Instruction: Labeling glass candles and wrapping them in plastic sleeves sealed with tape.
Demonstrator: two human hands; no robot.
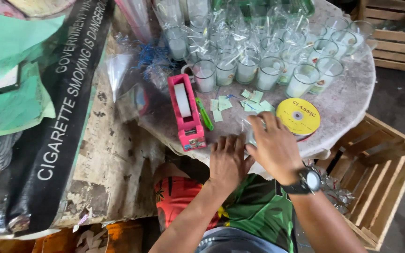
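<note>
My left hand [227,159] and my right hand [272,146] are together at the near edge of a round stone table [348,100]. Both press on a small object wrapped in clear plastic film; most of it is hidden under my fingers. A pink tape dispenser [186,112] with a white tape roll stands just left of my left hand. A green cutter [205,114] lies beside it. A yellow disc-shaped spool [298,116] sits right of my right hand. Small pale green paper slips [249,103] lie beyond my hands.
Several glass candles [266,70], some wrapped in clear film, crowd the far half of the table. A wooden crate [380,173] stands at the right, another [399,35] further back. A black banner [62,117] and green cloth [10,84] cover the left.
</note>
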